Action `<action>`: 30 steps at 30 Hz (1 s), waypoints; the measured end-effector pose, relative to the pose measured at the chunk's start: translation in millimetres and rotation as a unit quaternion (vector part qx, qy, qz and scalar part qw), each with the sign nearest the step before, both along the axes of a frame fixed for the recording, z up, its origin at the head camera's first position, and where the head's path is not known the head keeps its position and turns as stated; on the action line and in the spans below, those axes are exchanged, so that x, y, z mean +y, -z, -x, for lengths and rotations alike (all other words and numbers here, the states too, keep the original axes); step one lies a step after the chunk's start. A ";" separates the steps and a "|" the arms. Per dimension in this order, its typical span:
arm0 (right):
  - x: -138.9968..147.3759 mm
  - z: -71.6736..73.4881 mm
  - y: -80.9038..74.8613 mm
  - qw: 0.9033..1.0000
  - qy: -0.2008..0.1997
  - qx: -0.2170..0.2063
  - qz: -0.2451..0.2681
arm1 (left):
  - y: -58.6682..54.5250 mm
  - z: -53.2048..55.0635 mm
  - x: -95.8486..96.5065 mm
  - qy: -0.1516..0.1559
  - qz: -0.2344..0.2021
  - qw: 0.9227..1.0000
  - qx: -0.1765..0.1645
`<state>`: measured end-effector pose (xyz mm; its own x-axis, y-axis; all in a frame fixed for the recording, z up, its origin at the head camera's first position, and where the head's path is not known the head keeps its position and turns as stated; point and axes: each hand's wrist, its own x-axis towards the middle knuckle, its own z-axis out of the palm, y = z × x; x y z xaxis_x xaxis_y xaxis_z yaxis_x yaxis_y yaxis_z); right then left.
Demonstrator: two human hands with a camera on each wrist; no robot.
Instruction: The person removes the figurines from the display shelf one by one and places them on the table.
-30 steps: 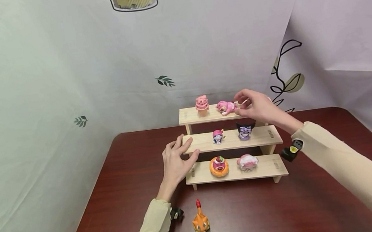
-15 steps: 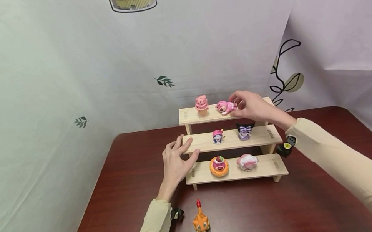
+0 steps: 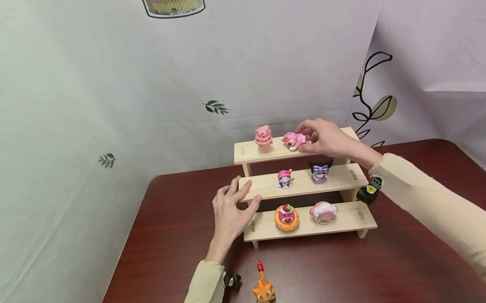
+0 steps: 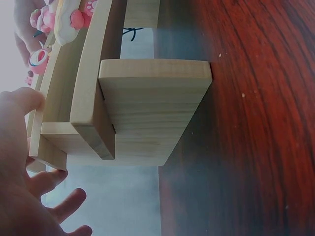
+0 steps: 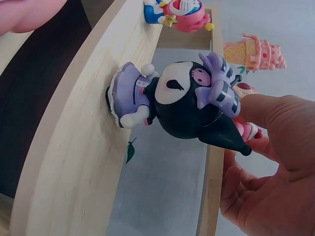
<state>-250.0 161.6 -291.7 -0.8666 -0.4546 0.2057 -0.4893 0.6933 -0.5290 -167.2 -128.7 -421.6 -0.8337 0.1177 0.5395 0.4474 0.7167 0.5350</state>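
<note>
A three-tier wooden display stand (image 3: pixel 261 226) stands on the table. My left hand (image 3: pixel 229 215) holds the left end of its middle board, the thumb and a finger touching the wood in the left wrist view. At the top tier my right hand (image 3: pixel 331 139) pinches the rear end of a pink bear figurine (image 3: pixel 291 140), which lies on its belly. Its fingers partly hide the bear. In the right wrist view a black-and-purple figurine (image 5: pixel 179 98) on the middle tier stands in front of that hand and the bear.
Left of the bear is a pink ice-cream-cone figurine (image 3: pixel 264 139). A small pink-hooded figurine (image 3: pixel 285 179) shares the middle tier. The bottom tier bears an orange ring-shaped figurine (image 3: pixel 286 218) and a pink-and-white one (image 3: pixel 323 212). An orange dragon-like figurine (image 3: pixel 263 291) sits on the table (image 3: pixel 353 274) in front.
My right hand has moved slightly left and closed its fingers about the bear's rear end. The bear stays in nearly the same place. My left hand has not visibly moved.
</note>
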 end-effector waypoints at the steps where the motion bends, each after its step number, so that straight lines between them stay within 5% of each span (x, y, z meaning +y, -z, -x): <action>1: -0.1 0.2 0.2 1.000 0.000 0.001 -0.001 | 0.0 0.0 0.0 0.000 -0.001 1.000 0.000; 30: 2.4 -2.5 8.3 0.999 -0.006 0.037 0.011 | 1.2 0.0 0.1 0.004 -0.013 1.000 0.013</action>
